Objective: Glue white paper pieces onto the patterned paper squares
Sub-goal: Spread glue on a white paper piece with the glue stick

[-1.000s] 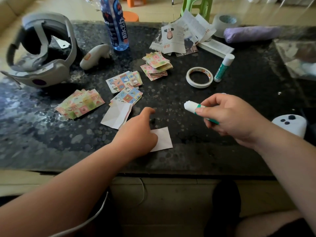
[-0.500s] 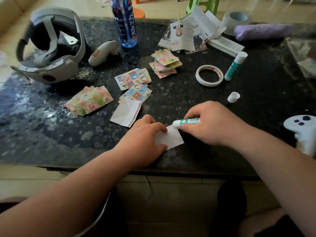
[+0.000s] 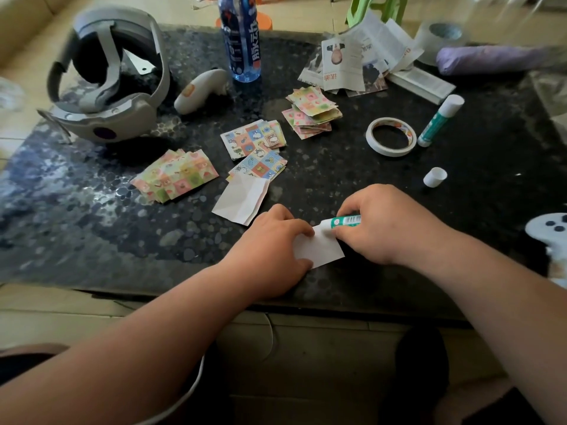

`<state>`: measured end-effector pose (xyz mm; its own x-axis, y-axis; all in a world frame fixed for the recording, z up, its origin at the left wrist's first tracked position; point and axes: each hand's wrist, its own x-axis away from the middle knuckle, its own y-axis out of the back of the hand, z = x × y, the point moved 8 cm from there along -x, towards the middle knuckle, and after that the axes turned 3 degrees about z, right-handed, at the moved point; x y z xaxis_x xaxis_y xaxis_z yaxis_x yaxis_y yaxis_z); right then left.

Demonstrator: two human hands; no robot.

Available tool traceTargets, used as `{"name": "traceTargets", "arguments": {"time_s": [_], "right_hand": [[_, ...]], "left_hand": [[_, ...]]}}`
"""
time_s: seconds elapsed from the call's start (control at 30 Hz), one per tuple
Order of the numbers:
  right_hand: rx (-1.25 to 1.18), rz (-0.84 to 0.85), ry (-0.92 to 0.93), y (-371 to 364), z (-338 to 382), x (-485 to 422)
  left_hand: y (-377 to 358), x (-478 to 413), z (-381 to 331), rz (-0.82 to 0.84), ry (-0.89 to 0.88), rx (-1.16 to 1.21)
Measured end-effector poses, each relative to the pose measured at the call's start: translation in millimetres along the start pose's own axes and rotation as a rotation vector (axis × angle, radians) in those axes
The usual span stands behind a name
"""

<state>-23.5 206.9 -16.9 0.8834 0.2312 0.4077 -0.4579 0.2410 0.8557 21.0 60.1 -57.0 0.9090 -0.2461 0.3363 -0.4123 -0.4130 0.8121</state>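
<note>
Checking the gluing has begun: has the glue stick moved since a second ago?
Yes. The glue stick has come leftward and down, from beside the white paper piece onto its far edge.

White paper piece [image 3: 320,251] lies flat (glue stick [image 3: 345,221] touching); patterned squares [image 3: 176,176] beyond.

Table top [image 3: 92,228]: dark, speckled, stone-like; it looked glossy to me where the light hit.
White paper piece [image 3: 319,251]: plain matt paper, smooth under my left hand [image 3: 270,256].
Glue stick [image 3: 345,221]: smooth plastic barrel with a glossy green-and-white label, held in my right hand [image 3: 383,228].
Patterned squares [image 3: 176,176]: thin printed paper with a faint sheen.
Folded white sheet [image 3: 242,199]: matt paper, creased.
Tape roll [image 3: 391,136]: white, papery, matt.
Loose cap [image 3: 434,177]: smooth white plastic.
Capped glue stick [image 3: 438,121]: the same smooth plastic.
Bottle [image 3: 242,41]: clear blue plastic, glossy.
Headset [image 3: 104,87]: grey plastic, matt shell.
Controller [image 3: 199,90]: white plastic, smooth, slightly shiny.
</note>
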Motion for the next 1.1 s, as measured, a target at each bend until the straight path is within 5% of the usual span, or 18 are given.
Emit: {"name": "traceTargets", "arguments": {"time_s": [0.6,0.93,1.1], "right_hand": [[0.145,0.09,-0.01,-8,-5,21],[-0.338,0.101,0.054,35,-37,37],[-0.292,-0.008,0.038,19,-30,23]], "left_hand": [[1,-1,-2,-0.023,0.016,-0.006],[3,1,-3,-0.02,0.01,0.018],[11,-2,10,-0.05,0.125,0.209]]}}
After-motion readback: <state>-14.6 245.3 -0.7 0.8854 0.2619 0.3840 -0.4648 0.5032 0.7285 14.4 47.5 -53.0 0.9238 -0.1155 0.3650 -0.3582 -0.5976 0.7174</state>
